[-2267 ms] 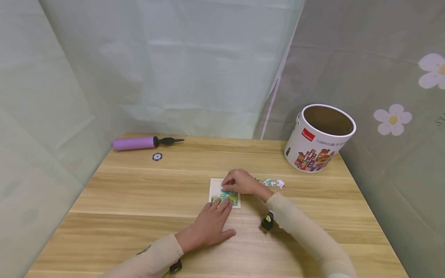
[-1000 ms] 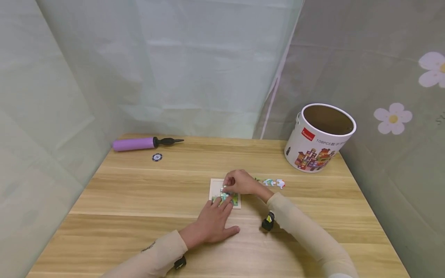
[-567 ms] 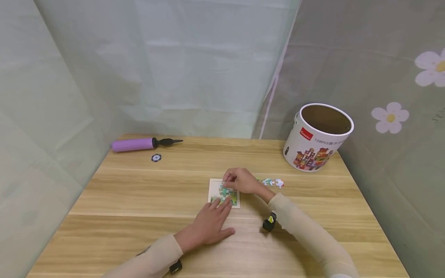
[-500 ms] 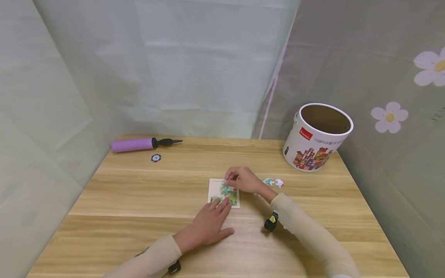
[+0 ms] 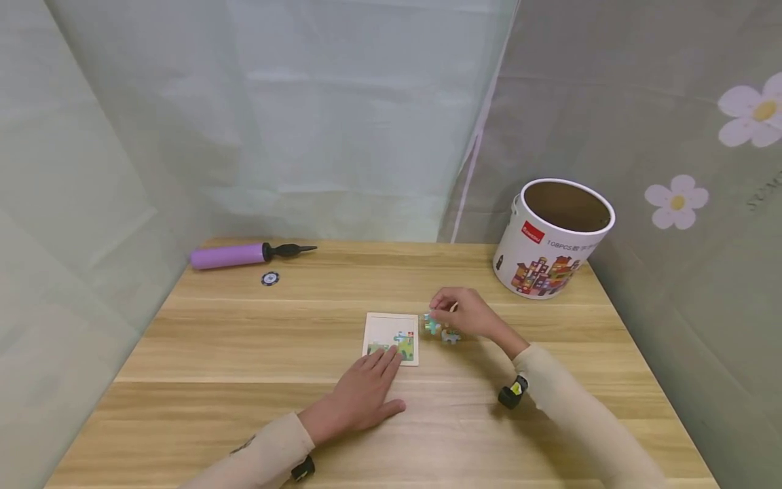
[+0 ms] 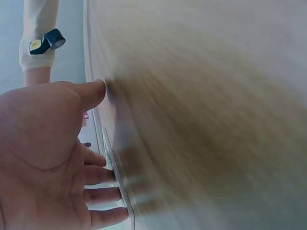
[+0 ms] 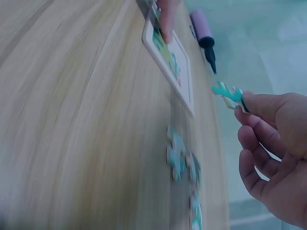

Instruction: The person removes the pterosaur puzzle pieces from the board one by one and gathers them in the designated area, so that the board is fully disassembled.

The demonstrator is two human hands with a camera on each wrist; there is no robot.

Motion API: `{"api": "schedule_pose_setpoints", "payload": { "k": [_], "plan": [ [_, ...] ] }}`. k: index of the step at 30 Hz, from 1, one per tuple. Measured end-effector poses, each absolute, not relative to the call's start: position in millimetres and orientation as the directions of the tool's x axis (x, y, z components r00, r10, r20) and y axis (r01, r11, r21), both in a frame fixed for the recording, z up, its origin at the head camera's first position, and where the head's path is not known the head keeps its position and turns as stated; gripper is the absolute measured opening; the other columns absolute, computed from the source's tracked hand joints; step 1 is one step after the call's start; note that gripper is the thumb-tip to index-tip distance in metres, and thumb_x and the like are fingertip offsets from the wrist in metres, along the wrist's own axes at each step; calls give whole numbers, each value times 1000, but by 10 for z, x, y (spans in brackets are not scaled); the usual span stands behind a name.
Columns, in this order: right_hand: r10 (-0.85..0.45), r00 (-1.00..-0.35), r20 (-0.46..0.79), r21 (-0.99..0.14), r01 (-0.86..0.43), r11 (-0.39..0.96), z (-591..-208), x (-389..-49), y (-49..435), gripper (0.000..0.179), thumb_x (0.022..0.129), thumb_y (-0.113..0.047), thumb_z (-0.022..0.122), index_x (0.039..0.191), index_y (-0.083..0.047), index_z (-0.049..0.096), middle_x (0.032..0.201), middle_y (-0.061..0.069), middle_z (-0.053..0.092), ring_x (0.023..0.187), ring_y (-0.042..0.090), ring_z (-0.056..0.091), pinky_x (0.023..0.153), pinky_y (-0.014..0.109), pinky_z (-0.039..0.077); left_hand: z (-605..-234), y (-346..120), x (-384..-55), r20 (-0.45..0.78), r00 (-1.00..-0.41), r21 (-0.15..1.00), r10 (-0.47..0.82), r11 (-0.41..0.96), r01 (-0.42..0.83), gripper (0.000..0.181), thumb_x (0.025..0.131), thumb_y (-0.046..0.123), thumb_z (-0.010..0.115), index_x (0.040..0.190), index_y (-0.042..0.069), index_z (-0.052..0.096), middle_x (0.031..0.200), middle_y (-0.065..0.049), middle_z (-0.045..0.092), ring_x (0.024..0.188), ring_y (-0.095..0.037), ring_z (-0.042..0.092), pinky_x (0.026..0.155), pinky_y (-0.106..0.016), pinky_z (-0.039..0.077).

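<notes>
My left hand (image 5: pixel 360 394) lies with straight fingers over the near edge of a pale square puzzle board (image 5: pixel 381 326). Green and blue pieces (image 5: pixel 403 346) fill the board's near part, partly covered by those fingers. Just right of the board, my right hand (image 5: pixel 467 312) pinches a teal jigsaw puzzle piece (image 7: pixel 230 96) between thumb and forefinger, clear of the table in the right wrist view. Beneath that hand lies a loose puzzle piece (image 5: pixel 451 336); the right wrist view shows further loose pieces (image 7: pixel 195 211) behind it, hidden by the hand in the head view.
A large white bucket (image 5: pixel 544 261) with printed building blocks stands at the back right. At the back left are a purple hand pump (image 5: pixel 229 256) with a black nozzle and a round poker chip (image 5: pixel 270 278). Cloth curtains (image 5: pixel 360 122) enclose the wooden table.
My right hand has moved right, off the board, carrying the teal puzzle piece that was over it. More of the board's bare surface shows. My left hand has stayed on the near edge.
</notes>
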State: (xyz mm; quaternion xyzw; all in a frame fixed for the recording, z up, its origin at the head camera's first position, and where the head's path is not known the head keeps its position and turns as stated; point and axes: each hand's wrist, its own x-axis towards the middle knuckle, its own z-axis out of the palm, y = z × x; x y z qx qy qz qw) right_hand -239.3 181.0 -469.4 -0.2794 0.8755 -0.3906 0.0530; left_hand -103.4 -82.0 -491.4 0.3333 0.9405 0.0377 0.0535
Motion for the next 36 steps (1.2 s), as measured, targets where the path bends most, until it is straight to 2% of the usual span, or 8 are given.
{"api": "schedule_pose_setpoints", "payload": {
  "k": [4,12,26,36],
  "plan": [
    [-485,-866,118,-703,-418,575,-4691,-2365,1992,5,93,-18,77,94,-16,72,86,-7,71,81,10,65,72,29,54,-4914,-837,-1041,-83,-768,104,635,772,627,78,102,55,52,155,0,39,162,-19,36,147,-36,39,117,-50,36],
    [-462,-879,117,-699,-403,591,-4760,-2324,2283,8,92,-17,78,93,-11,72,84,-4,72,78,10,65,71,28,53,-4918,-857,-1046,-76,-761,82,644,765,639,76,102,55,51,155,1,41,162,-18,38,146,-35,40,116,-49,37],
    [-407,-912,56,-699,-327,636,-4925,-2210,2489,6,90,-12,79,90,-11,73,80,-2,70,73,9,63,65,25,53,-4915,-857,-1049,-80,-759,95,647,763,640,77,101,55,53,154,1,42,162,-19,37,146,-35,41,115,-49,38],
    [-387,-917,94,-584,-366,725,-5032,-2200,2497,6,91,-17,78,88,-16,73,77,-10,69,68,6,59,64,25,49,-4922,-851,-1053,-77,-759,97,647,762,640,77,101,55,52,155,2,41,162,-18,37,146,-35,40,116,-50,38]
  ]
}}
